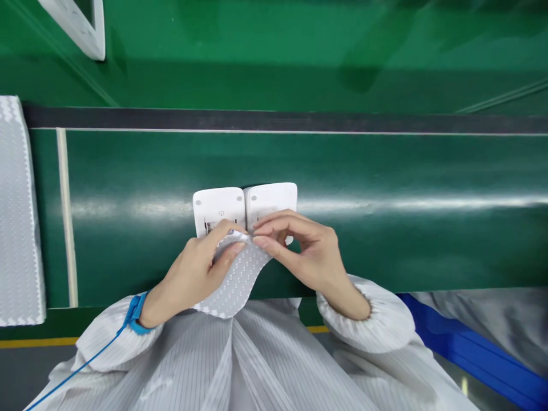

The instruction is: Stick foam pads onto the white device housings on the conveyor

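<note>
Two white plastic devices with rounded corners, a left one (220,201) and a right one (274,197), lie side by side on the green work surface. Across their near edge, a patterned grey-white sheet (240,277) hangs toward my body. My left hand (201,265) pinches the sheet's top edge between thumb and fingers. Close beside it, my right hand (306,248) has thumb and fingertips pressed together at the same edge. The fingers cover the lower parts of both devices.
A stack of similar patterned sheets (17,211) is at the far left, beside a pale strip (66,217) on the surface. A dark rail (274,121) runs behind. The corner of a white frame (96,37) shows at upper left. A blue cord (77,371) trails from my left wrist.
</note>
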### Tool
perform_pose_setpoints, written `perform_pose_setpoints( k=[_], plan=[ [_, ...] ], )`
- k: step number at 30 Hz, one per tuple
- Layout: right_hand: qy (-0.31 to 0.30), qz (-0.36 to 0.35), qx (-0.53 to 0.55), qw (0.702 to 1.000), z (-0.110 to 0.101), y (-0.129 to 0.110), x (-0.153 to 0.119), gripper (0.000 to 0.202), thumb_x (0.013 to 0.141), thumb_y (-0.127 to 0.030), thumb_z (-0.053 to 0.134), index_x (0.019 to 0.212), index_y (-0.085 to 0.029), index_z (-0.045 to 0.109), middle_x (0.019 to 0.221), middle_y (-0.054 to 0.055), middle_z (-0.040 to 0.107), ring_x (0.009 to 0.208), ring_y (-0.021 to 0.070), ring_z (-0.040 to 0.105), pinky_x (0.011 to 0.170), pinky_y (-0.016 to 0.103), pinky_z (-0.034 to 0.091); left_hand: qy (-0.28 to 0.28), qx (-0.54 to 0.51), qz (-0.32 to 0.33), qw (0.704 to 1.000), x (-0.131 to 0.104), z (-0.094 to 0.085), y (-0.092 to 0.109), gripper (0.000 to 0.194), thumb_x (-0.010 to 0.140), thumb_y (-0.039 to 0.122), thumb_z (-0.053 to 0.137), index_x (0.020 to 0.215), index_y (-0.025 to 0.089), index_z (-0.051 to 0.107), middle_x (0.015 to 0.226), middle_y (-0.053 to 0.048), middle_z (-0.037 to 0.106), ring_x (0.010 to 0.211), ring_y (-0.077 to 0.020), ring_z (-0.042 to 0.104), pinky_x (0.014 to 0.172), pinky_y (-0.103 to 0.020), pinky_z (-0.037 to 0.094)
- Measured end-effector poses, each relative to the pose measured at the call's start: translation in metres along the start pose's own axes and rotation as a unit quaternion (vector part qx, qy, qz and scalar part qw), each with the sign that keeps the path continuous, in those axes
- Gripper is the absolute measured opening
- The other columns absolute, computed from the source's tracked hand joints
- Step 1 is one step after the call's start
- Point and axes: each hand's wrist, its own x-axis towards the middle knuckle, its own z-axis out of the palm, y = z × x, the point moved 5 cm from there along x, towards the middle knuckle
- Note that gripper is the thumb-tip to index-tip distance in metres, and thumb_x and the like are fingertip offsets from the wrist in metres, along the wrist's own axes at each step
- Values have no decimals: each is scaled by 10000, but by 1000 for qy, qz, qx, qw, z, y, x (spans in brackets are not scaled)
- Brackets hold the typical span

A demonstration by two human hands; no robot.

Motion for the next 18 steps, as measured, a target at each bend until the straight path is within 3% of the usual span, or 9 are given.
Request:
perform_pose_setpoints(
  k=[6, 9, 13, 15, 18],
  plan=[
    [-3, -58, -37, 998, 8, -1, -12, 44, 925, -215, 774, 893, -244, 772, 942, 20, 799, 768, 149, 710, 546, 277, 530, -10, 3, -3, 1000, -4, 4, -2, 114, 1083, 303, 512, 1159, 259, 585, 650, 90, 515, 446, -83, 421, 491, -240, 286],
    [40, -104, -81, 990, 2, -4, -15, 63, 940, -181, 751, 933, -241, 768, 960, 25, 795, 789, 150, 714, 562, 280, 536, -14, -1, -29, 999, -7, 4, -5, 90, 1073, 325, 525, 1094, 250, 571, 625, 90, 470, 450, -90, 413, 484, -244, 280],
    [196, -25, -100, 975, -31, 15, -7, 55, 925, -223, 762, 871, -228, 765, 969, 36, 780, 752, 140, 702, 578, 270, 554, -35, -22, -72, 997, -13, 6, -15, 133, 1060, 387, 535, 1042, 256, 554, 585, 96, 387, 441, -104, 349, 452, -244, 244],
    [220, 14, -82, 972, -43, 28, 0, 82, 920, -285, 767, 880, -212, 767, 1042, 56, 764, 733, 137, 717, 569, 268, 571, -48, -29, -94, 994, -16, 9, -22, 167, 1038, 430, 571, 1083, 270, 562, 572, 102, 385, 426, -110, 321, 434, -244, 215],
    [220, 31, -48, 974, -50, 41, 6, 145, 922, -326, 764, 901, -183, 756, 1102, 71, 732, 661, 116, 730, 521, 247, 572, -39, -11, -112, 993, -20, 12, -31, 234, 956, 430, 695, 1090, 282, 572, 668, 75, 556, 492, -129, 459, 469, -237, 295]
  ],
)
